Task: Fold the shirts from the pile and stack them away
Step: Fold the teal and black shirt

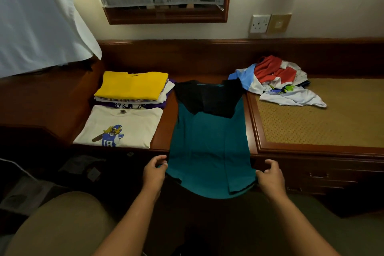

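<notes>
Your left hand (154, 169) and right hand (270, 174) each pinch a hem corner of the teal shirt (207, 141), lying mid-frame on the table (164, 131). It looks soft and limp; keep hold of the corners.

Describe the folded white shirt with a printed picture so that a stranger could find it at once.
On the wooden counter, look left of the teal shirt. In front of the yellow-topped stack lies the white shirt, alone. Only it bears a printed player numbered 18.

The teal shirt (207, 143) has black sleeves; a yellow shirt (133, 85) tops the stack; the white shirt (122, 124) bears a blue-and-yellow player print.
</notes>
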Demonstrator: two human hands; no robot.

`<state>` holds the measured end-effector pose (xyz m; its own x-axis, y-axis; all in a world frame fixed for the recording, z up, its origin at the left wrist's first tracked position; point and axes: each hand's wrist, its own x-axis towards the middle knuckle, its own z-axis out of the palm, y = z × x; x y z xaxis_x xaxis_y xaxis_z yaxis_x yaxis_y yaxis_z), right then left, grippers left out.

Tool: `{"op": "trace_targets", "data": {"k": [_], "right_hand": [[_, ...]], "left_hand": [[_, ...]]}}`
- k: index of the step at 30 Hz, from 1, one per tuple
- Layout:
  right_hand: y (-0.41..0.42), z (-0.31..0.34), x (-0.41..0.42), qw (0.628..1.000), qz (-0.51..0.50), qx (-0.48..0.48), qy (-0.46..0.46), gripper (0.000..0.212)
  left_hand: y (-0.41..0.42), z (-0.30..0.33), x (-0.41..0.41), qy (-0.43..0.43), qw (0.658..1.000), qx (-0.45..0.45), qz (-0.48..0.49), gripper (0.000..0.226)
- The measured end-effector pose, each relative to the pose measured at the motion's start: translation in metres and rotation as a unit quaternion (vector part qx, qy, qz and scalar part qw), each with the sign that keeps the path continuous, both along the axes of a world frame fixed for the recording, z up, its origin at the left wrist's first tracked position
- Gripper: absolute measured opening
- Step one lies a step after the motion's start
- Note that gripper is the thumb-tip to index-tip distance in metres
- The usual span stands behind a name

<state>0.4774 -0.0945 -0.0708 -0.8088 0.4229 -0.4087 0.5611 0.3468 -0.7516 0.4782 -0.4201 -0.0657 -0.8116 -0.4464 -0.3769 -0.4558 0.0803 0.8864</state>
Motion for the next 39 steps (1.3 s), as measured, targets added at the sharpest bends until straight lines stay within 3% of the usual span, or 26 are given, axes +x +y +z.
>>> {"op": "trace_targets", "data": {"k": [3, 9, 23, 25, 27, 31, 35, 39], "right_hand": [[-0.004, 0.014, -0.026, 0.999, -0.021, -0.022, 0.025, 0.056], [-0.016, 0.033, -0.088, 0.996, -0.036, -0.074, 0.044, 0.026], [-0.013, 0.02, -0.275, 0.985, -0.075, -0.151, 0.045, 0.013], [-0.004, -0.005, -0.294, 0.995, -0.05, -0.085, -0.003, 0.026], [0.004, -0.033, -0.301, 0.999, 0.002, 0.0, -0.047, 0.035], [0.003, -0.064, -0.299, 0.957, 0.199, 0.206, -0.038, 0.052], [-0.012, -0.075, -0.312, 0.884, 0.357, 0.298, -0.054, 0.064], [-0.014, -0.085, -0.326, 0.842, 0.405, 0.348, -0.073, 0.049]], "left_hand": [[-0.005, 0.008, -0.032, 0.003, 0.998, 0.065, 0.014, 0.022], [-0.018, 0.015, -0.099, 0.014, 0.987, 0.159, 0.034, 0.023], [-0.01, -0.001, -0.264, -0.005, 0.964, 0.266, 0.029, 0.016], [-0.011, -0.024, -0.282, -0.054, 0.984, 0.167, 0.004, 0.023], [-0.013, -0.05, -0.293, -0.105, 0.992, 0.011, -0.063, 0.029], [-0.009, -0.08, -0.304, -0.13, 0.934, -0.245, -0.226, 0.045], [0.001, -0.087, -0.316, -0.119, 0.889, -0.324, -0.302, 0.055], [-0.003, -0.092, -0.33, -0.14, 0.842, -0.402, -0.333, 0.042]]}}
